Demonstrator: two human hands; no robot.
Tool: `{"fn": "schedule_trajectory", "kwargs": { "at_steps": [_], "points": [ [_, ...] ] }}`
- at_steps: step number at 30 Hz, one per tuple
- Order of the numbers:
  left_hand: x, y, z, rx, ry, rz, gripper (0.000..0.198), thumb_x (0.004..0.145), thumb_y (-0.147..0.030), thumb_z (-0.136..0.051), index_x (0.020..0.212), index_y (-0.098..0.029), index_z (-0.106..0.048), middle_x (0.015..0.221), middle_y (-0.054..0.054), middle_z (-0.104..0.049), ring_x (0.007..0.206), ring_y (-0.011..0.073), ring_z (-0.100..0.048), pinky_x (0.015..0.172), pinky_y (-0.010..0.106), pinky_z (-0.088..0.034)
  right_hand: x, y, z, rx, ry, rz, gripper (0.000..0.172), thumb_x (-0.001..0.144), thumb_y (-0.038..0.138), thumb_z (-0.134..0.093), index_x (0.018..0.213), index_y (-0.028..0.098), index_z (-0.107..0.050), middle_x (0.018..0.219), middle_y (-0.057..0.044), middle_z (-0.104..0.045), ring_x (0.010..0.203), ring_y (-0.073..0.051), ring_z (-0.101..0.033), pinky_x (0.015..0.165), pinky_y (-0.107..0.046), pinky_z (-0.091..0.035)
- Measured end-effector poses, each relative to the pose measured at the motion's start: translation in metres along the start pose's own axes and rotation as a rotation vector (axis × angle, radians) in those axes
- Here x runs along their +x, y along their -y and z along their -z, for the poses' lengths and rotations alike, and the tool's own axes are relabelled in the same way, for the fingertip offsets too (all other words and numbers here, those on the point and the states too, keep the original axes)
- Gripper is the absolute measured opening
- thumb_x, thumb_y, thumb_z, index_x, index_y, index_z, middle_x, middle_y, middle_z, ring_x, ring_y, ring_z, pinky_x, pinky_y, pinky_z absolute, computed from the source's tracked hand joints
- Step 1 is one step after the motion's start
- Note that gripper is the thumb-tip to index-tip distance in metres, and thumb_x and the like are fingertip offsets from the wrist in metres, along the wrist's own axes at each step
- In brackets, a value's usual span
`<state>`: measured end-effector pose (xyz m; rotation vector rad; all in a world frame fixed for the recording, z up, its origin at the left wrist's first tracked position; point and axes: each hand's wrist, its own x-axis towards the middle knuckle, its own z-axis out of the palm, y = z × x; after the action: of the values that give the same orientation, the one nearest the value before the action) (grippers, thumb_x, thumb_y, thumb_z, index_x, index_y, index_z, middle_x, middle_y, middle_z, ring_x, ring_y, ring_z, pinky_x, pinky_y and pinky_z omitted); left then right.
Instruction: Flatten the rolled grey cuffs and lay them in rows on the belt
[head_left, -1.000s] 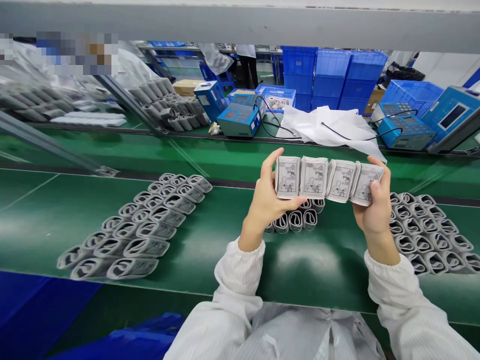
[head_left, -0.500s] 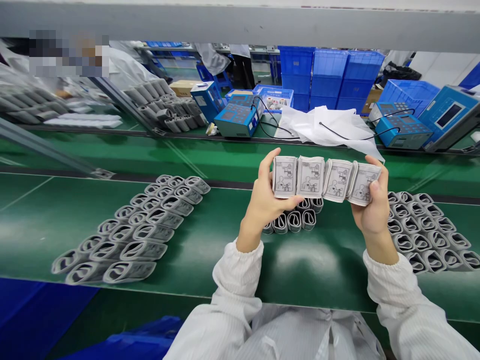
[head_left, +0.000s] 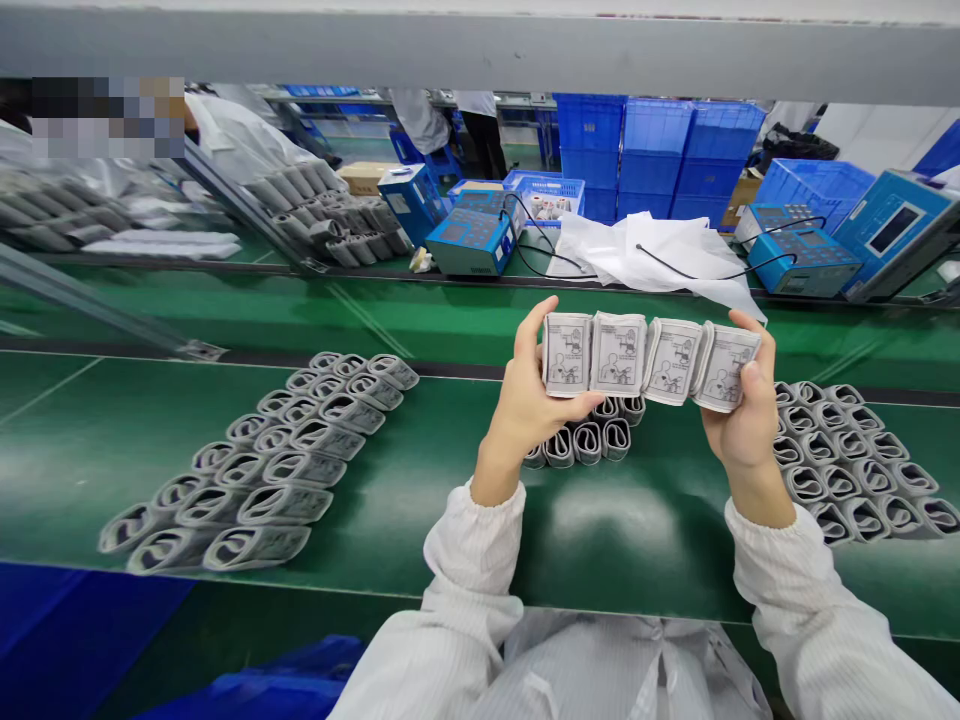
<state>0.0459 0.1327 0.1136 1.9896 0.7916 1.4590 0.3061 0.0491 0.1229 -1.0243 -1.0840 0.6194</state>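
Head view: both hands (head_left: 523, 400) clasp squarish cloth rolls (head_left: 618, 355)

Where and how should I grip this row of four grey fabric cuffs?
Hold the row of four grey fabric cuffs by its outer ends, left hand from the left, right hand from the right, pressing inward. The cuffs stand side by side, no tie visible, so squeezing end to end is probably best.
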Motion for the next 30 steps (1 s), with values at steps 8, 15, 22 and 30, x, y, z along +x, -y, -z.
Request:
{"fn": "schedule_trajectory", "kwargs": {
  "at_steps": [8, 15, 22, 30],
  "points": [
    [-0.0001, 0.003, 0.0015, 0.018, -0.015, -0.023, 0.122, 0.077, -0.089, -0.089, 0.171, -0.027, -0.042, 0.134, 0.014, -0.067, 0.106, 0.0299, -0.078, 0.085, 0.04, -0.07, 0.0003, -0.0068, 0.0053, -0.106, 0.06, 0.052, 0.065, 0.106, 0.073, -0.041, 0.161, 0.039, -0.045, 0.13, -0.01, -0.062, 0.106, -0.032, -0.071, 0.087, -0.047, -0.066],
    [-0.0013, 0.0038, 0.001, 0.037, -0.013, -0.054, 0.124, 0.075, -0.085, -0.093, 0.171, -0.028, -0.04, 0.135, 0.014, -0.067, 0.105, 0.0293, -0.079, 0.083, 0.038, -0.071, -0.002, -0.0052, 0.0019, -0.218, 0.039, 0.179, 0.106, 0.081, 0.078, -0.089, 0.166, 0.036, -0.042, 0.142, -0.011, -0.061, 0.123, -0.034, -0.069, 0.114, -0.06, -0.062],
    [-0.0023, 0.0047, 0.0024, 0.018, 0.008, -0.03, 0.121, 0.079, -0.08, -0.094, 0.173, -0.029, -0.037, 0.131, 0.013, -0.069, 0.102, 0.0278, -0.08, 0.083, 0.039, -0.071, -0.0048, -0.0001, 0.0024, -0.249, 0.055, 0.17, 0.11, 0.08, 0.07, -0.096, 0.169, 0.035, -0.041, 0.158, -0.012, -0.056, 0.132, -0.035, -0.066, 0.126, -0.065, -0.055],
    [0.0023, 0.009, 0.0037, 0.072, -0.081, -0.18, 0.122, 0.074, -0.094, -0.087, 0.168, -0.028, -0.047, 0.148, 0.016, -0.058, 0.129, 0.0353, -0.072, 0.113, 0.052, -0.064, -0.0034, -0.0013, 0.003, -0.14, 0.127, 0.149, 0.114, 0.078, 0.067, -0.099, 0.169, 0.035, -0.039, 0.141, -0.009, -0.064, 0.126, -0.033, -0.07, 0.121, -0.061, -0.06]
  ]
}}
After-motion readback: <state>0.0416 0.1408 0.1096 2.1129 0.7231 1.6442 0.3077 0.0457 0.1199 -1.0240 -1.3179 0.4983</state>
